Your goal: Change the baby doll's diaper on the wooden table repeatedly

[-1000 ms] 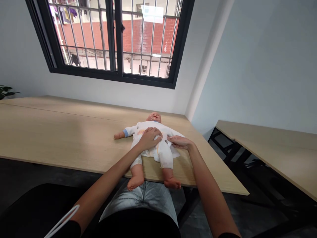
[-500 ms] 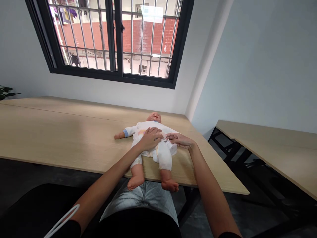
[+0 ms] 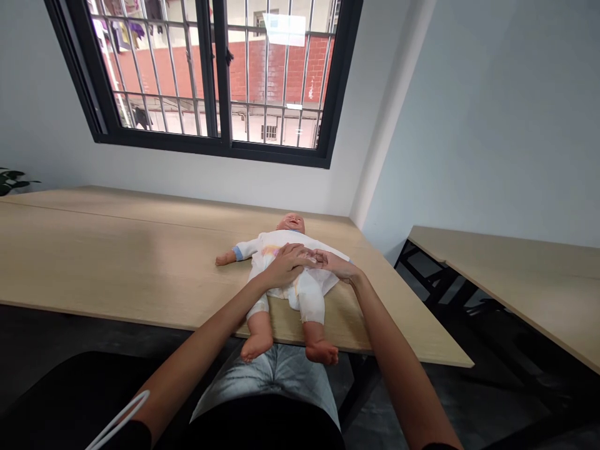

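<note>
A baby doll (image 3: 262,340) lies on its back, head away from me, feet past the table's near edge. It wears a white shirt with blue cuffs and a white diaper (image 3: 294,294) with yellow-orange markings. My left hand (image 3: 288,265) rests on the doll's belly with its fingers stretched out over the front of the diaper. Beside it, my right hand (image 3: 330,262) has its fingers bent and pressed together at the diaper's waist; the fingertips meet the left fingers, and what they pinch is partly hidden. White material flares out below the right wrist.
The light wooden table (image 3: 117,250) stretches left under a barred window (image 3: 220,150). A second wooden table (image 3: 515,262) stands to the right across a gap. A dark chair (image 3: 70,387) is at lower left, and plant leaves (image 3: 14,180) show at far left.
My right hand has moved left and slightly up, from the doll's hip to the middle of its waist, against my left hand. The left hand stays on the belly.
</note>
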A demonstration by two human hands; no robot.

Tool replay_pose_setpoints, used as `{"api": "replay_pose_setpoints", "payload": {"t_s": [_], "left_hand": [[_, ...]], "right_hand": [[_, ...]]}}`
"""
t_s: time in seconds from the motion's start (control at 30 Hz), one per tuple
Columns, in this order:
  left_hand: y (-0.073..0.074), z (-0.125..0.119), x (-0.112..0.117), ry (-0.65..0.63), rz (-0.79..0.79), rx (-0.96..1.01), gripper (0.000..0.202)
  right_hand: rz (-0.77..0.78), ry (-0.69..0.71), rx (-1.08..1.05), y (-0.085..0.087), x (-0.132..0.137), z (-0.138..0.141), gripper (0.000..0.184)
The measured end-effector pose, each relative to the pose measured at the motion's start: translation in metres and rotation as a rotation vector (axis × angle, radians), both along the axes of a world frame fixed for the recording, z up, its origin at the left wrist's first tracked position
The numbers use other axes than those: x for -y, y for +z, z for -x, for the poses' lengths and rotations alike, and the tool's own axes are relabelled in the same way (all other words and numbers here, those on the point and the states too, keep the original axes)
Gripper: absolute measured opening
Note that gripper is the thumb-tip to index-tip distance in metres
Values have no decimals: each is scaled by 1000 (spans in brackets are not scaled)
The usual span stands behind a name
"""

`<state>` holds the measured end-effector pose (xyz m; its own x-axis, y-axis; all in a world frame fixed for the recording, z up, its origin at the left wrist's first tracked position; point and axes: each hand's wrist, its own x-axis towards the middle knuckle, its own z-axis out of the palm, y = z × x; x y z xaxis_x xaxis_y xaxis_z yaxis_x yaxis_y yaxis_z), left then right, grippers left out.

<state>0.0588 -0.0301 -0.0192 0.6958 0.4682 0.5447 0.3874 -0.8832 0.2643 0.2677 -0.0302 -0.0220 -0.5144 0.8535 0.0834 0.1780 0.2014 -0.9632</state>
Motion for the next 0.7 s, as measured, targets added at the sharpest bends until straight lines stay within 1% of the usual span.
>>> {"api": "replay_pose_setpoints", "payload": {"t_s": [0.1, 0.17, 0.23, 0.37, 0.47, 0.6, 0.7], "left_hand": [[-2, 0, -3, -5, -6, 6, 42], [-3, 0, -4, -20, -16, 21, 41], [-3, 1, -4, -38, -25, 43, 42], [-2, 2, -3, -101, -18, 48, 42], [-2, 2, -2, -139, -3, 25, 41], [-2, 1, -2, -96, 22, 25, 36], [-2, 0, -2, -105, 43, 76, 33]], "right_hand": [[39, -34, -59, -4, -5, 1, 47], [39, -74, -68, -4, -5, 1, 47], [27, -97, -73, 0, -3, 2, 46], [51, -71, -109, 9, 7, 7, 46], [76, -70, -80, 11, 10, 10, 49], [80, -89, -92, 10, 8, 11, 51], [77, -65, -61, 10, 6, 7, 49]]}}
